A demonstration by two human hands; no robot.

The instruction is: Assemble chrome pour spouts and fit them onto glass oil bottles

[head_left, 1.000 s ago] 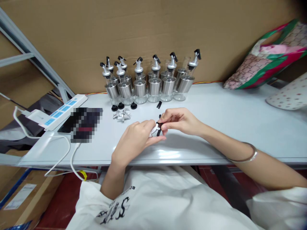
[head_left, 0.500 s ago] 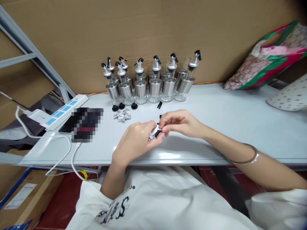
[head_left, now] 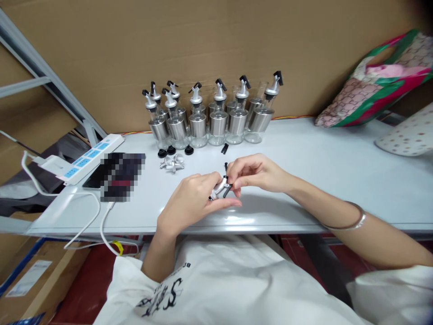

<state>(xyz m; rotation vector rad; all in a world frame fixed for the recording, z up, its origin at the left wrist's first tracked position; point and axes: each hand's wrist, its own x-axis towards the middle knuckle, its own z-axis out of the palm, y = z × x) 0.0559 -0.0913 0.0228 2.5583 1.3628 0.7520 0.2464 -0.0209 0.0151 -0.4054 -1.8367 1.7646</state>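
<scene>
My left hand (head_left: pixel 194 198) holds a silver and black pourer spout (head_left: pixel 219 189) near the table's front edge, its thumb stretched out below the spout. The fingertips of my right hand (head_left: pixel 255 175) pinch the black lever (head_left: pixel 228 189) at the spout's right side. Just beyond the fingers, a small black piece (head_left: pixel 226 166) lies on the table, partly hidden. Farther back are loose black levers (head_left: pixel 224 148). To the left lie silver spout bodies (head_left: pixel 172 163) and black stoppers (head_left: pixel 171 150).
Several glass bottles with steel sleeves (head_left: pixel 218 122) stand along the cardboard wall, many topped with spouts. At the left are a power strip (head_left: pixel 94 158), a pixelated phone (head_left: pixel 123 177) and a white cable (head_left: pixel 104 221). A patterned bag (head_left: pixel 355 97) and a dotted white object (head_left: pixel 409 135) occupy the right.
My left thumb has straightened away from the spout, uncovering more of the black lever. The right hand has shifted slightly, still pinching at the spout.
</scene>
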